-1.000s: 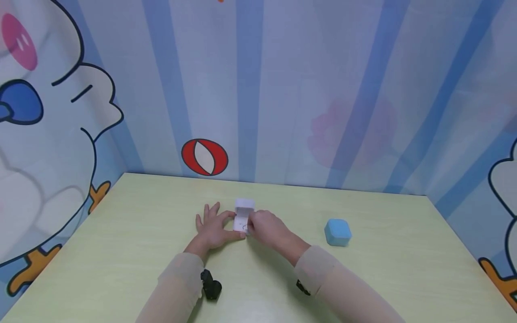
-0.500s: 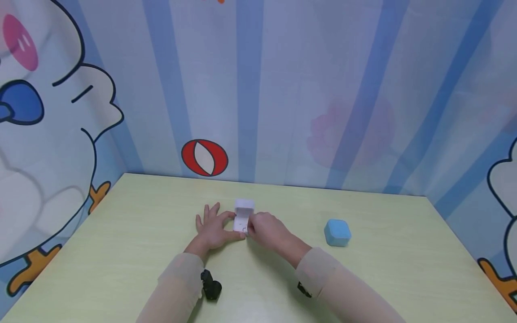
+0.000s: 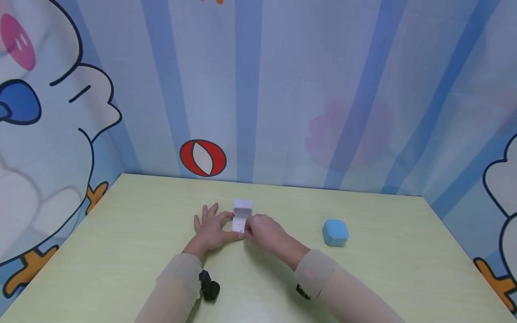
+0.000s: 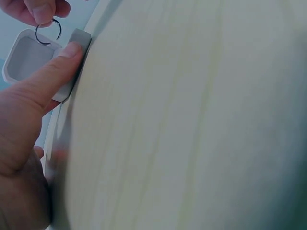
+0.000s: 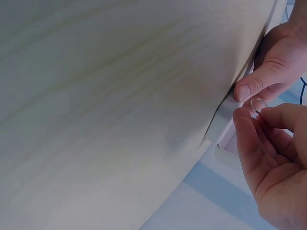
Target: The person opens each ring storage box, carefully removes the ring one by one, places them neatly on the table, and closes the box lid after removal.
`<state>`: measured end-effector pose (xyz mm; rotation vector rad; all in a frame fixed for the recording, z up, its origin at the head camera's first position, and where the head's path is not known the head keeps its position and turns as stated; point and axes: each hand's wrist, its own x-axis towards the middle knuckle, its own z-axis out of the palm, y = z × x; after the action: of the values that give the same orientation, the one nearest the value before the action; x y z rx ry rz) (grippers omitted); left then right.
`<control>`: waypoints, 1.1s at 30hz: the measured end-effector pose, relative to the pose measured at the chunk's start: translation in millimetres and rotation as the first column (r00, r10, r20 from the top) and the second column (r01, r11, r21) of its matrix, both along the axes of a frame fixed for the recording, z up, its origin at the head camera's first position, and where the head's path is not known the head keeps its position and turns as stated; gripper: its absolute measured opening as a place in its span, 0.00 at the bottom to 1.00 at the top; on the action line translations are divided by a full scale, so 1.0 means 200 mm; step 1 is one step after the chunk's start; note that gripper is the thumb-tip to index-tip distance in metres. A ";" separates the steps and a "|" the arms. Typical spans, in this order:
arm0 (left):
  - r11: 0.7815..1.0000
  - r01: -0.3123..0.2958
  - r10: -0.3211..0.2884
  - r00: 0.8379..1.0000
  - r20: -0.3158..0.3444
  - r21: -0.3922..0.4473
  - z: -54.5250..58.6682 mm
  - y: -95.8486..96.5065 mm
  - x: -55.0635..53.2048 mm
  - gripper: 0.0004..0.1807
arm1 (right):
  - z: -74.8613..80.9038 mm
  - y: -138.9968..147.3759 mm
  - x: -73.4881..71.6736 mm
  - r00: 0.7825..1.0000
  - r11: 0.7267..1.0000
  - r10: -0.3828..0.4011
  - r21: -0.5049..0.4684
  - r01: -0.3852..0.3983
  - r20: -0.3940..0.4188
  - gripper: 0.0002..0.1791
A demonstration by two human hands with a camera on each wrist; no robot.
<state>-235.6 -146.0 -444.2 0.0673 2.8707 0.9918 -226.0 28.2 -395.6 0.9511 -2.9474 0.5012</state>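
Observation:
A small white ring box (image 3: pixel 243 206) stands on the table with its lid raised. My left hand (image 3: pixel 212 231) steadies it, thumb along the front and index finger at the left side, while the other fingers spread outward. With thumb and fingertips my right hand (image 3: pixel 266 232) pinches a thin silver ring (image 4: pixel 44 43) at the box's front. In the left wrist view the ring shows beside the left thumb, over the box's base. The right wrist view shows the same ring (image 5: pixel 253 102) at the right fingertips. The right hand hides part of the box in the head view.
A light blue rounded cube (image 3: pixel 335 233) sits on the pale yellow table (image 3: pixel 133 224), right of the hands. Behind the table hangs a blue striped backdrop (image 3: pixel 278 89) with cartoon figures. A black wrist device (image 3: pixel 209 287) is at the left sleeve.
The right hand has shifted very slightly, and the ring appears a little nearer the box's front. The left hand and the box stay in place; the head view has turned slightly.

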 end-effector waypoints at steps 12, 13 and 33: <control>1.000 0.000 0.000 1.000 -0.004 -0.002 0.00 0.00 0.00 0.36 | 0.00 -0.01 0.01 1.000 1.000 0.006 0.016 -0.006 0.013 0.08; 1.000 0.000 0.000 1.000 -0.005 -0.002 0.00 0.00 0.00 0.36 | 0.00 -0.01 0.02 1.000 1.000 0.007 0.016 -0.007 0.016 0.08; 1.000 0.005 -0.006 1.000 -0.013 -0.012 0.00 0.00 0.00 0.36 | 0.00 0.00 0.04 0.998 0.999 0.044 0.028 -0.045 0.049 0.08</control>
<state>-234.7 -146.9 -444.1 0.0809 2.8861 0.9765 -217.3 27.7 -396.6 1.0242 -2.9908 0.4905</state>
